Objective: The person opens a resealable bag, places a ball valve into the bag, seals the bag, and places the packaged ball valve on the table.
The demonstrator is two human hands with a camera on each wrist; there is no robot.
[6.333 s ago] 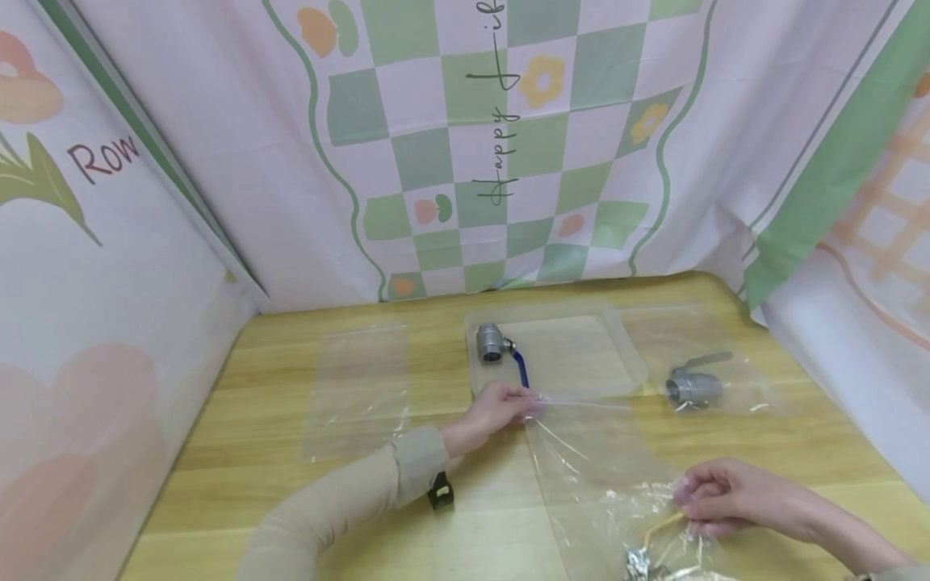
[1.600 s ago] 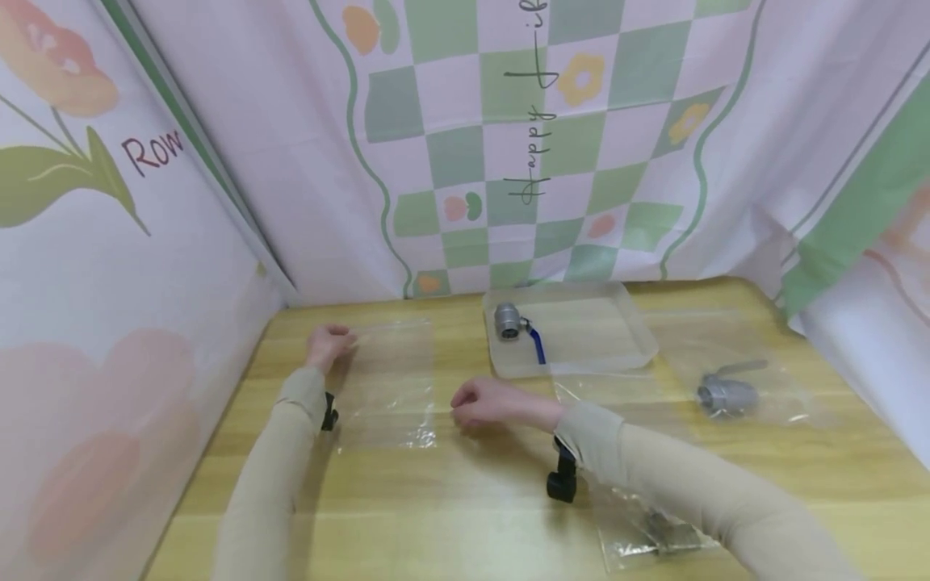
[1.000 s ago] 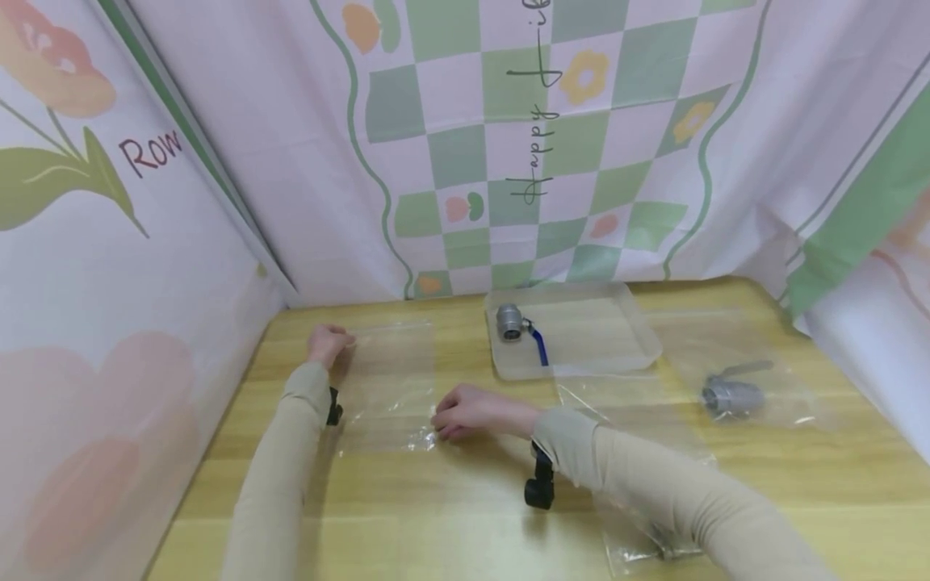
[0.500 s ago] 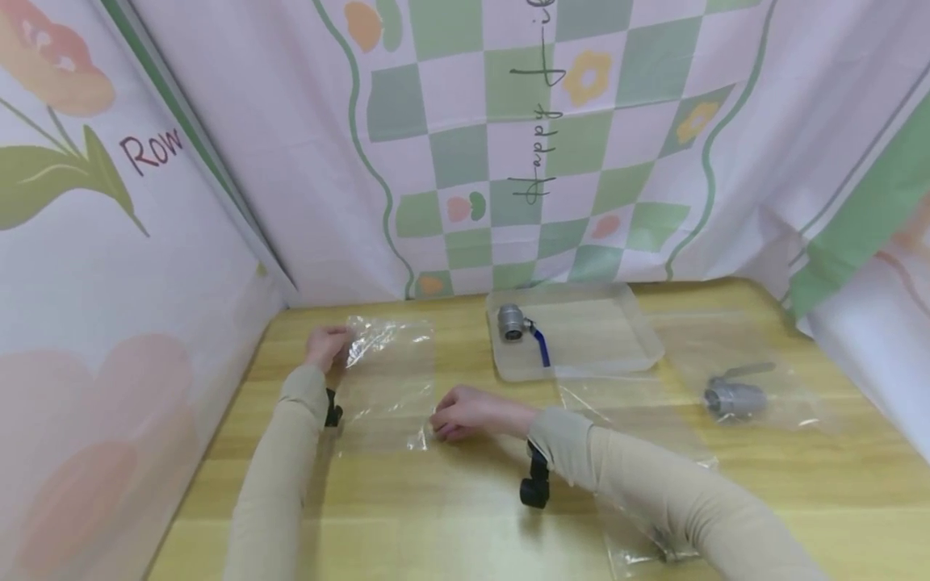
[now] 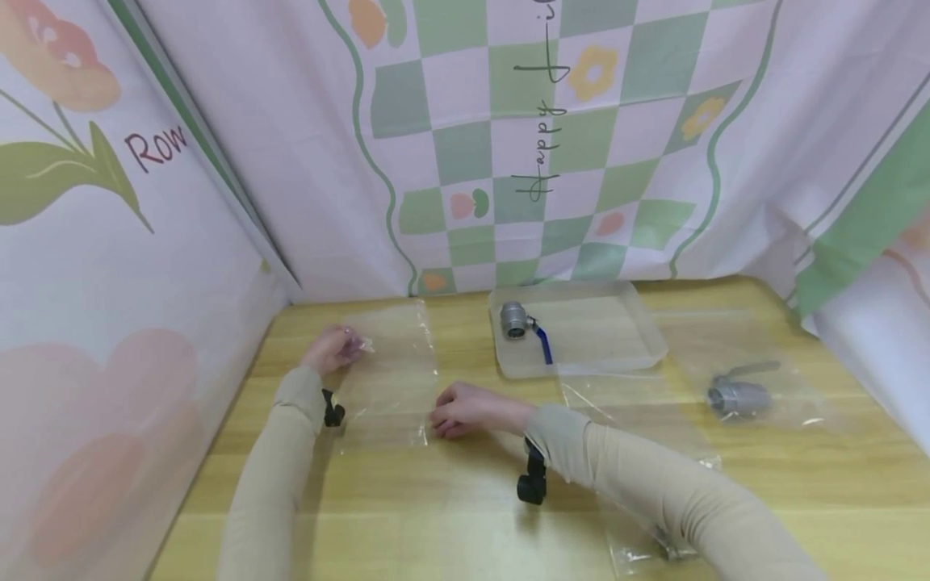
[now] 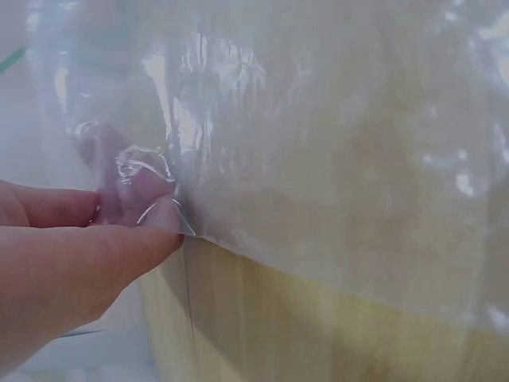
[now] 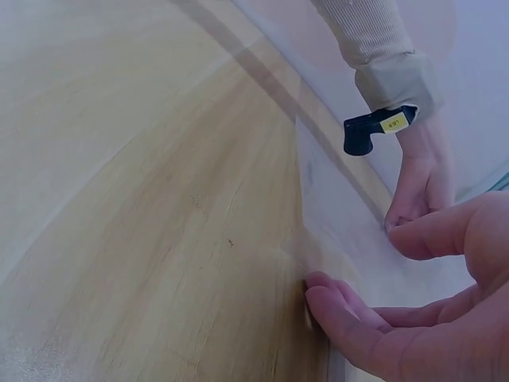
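Left hand [image 5: 334, 349] pinching clear bag [image 5: 395, 379] at left edge; bag lying between hands, long axis running near-to-far; right hand [image 5: 465, 409], thumb standing apart, touching near-right edge.

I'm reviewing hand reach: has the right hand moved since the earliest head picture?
Yes, leftward. In the head view, the right hand was right of the printed word Happy on the curtain; now it is left of it.
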